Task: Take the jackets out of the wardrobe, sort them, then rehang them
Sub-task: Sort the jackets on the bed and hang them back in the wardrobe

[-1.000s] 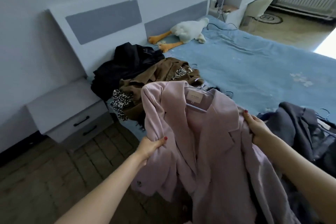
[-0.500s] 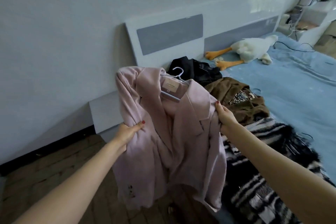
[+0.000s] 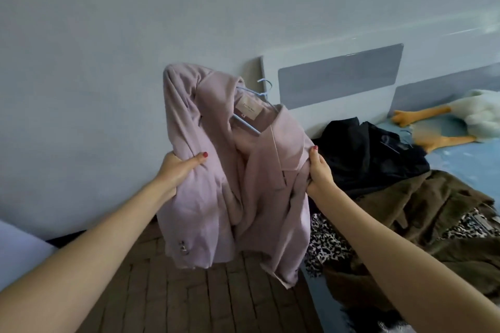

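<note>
Pink jacket: a pale pink jacket [image 3: 259,184] is hanging in mid-air in front of the grey wall [image 3: 135,21], held up above the wooden floor [image 3: 189,300], its collar label facing the camera.
Hanger: a light blue hanger [image 3: 254,105] is sitting inside the collar, its hook poking out above the neckline.
Left hand: the left hand [image 3: 180,167] is gripping the jacket's bunched sleeve and shoulder, thumb pressing across the front of the cloth, the other fingers hidden behind it.
Right hand: the right hand [image 3: 320,170] is clutching the opposite lapel edge, fingers curling into the fabric.
Bed: a blue-sheeted bed [image 3: 465,159] is lying to the right, backed by a white headboard [image 3: 338,81] with grey panels.
Other jackets: a black jacket [image 3: 370,154] is lying heaped by the headboard; a brown jacket [image 3: 422,211] is spreading beside it, partly over a leopard-print garment [image 3: 327,246].
Toy: a white plush goose [image 3: 460,119] with orange feet is resting near the headboard.
</note>
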